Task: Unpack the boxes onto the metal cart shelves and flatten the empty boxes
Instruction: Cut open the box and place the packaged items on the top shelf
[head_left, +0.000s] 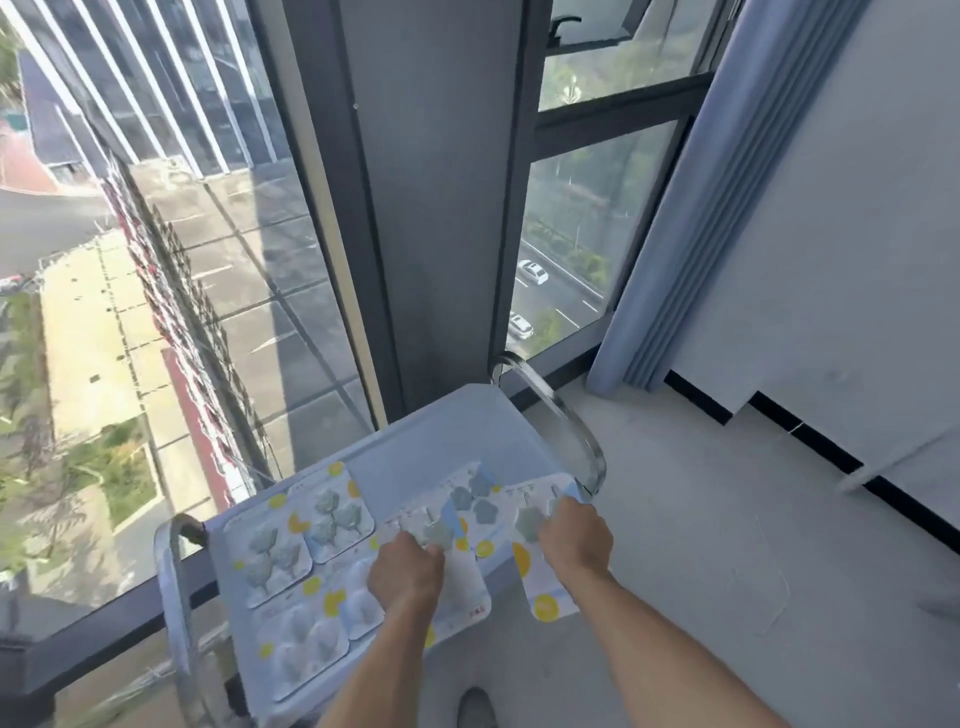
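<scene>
Both hands are working at the top shelf of the cart: my left hand is curling its fingers round the near end of a white card blister pack of grey-green flower-shaped pieces, and my right hand is pinching a second pack of the same kind, which is hanging partly over the shelf's right edge. Neither hand is free; each is clamped on its own pack.

I am judging this to be the unpacking step, with packs being laid out on the pale blue metal cart shelf. Four more packs are already lying flat in rows on the left side. No cardboard box is showing, so flattening looks to be for later.

Next I am expecting to slide both packs into the bare space toward the back, flat and clear of the edge, beside the curved chrome handle.
</scene>
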